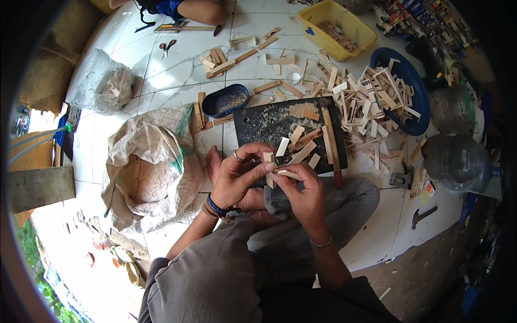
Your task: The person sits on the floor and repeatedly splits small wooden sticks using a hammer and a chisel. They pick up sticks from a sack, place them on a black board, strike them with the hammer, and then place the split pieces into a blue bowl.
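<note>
- Head view: left hand (237, 175) and right hand (300, 188) together above the lap, fingers of both pinched on a small bundle of wooden slats (273, 171).
- Just beyond the hands, dark cutting board (264, 124) on the white tile floor, bearing loose slats and a long knife (330, 144).
- Left of the board, woven sack (148, 161) and small blue bowl (225, 100).
- Farther right, heap of wood offcuts (371, 99) across a blue basin (417, 102); yellow tub (336, 27) behind.
</note>
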Demonstrator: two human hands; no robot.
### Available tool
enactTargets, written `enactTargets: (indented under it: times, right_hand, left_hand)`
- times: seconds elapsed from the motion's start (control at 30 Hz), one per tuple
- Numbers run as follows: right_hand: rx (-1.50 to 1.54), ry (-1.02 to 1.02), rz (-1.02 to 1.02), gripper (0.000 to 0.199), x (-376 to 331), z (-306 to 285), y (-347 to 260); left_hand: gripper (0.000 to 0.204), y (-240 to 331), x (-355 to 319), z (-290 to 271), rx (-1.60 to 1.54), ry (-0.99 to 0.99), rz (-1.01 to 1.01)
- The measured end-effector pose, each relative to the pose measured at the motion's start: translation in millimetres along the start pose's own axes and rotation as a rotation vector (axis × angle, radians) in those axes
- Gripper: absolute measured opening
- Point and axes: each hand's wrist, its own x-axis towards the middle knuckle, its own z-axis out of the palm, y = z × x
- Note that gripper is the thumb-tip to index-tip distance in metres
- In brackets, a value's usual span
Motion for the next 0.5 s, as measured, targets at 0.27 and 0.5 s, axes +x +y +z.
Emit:
enactTargets:
  times: [0.27,0.5]
  right_hand:
    - [0.547,-0.138,0.286,0.019,0,-7,12]
    - [0.821,0.177,0.338,0.015,4,2,9]
  left_hand:
    - [0.033,13,0,-1,0.088,-0.072,-0.143]
    - [0.031,11,2,4,-0.013,-0.056,-0.223]
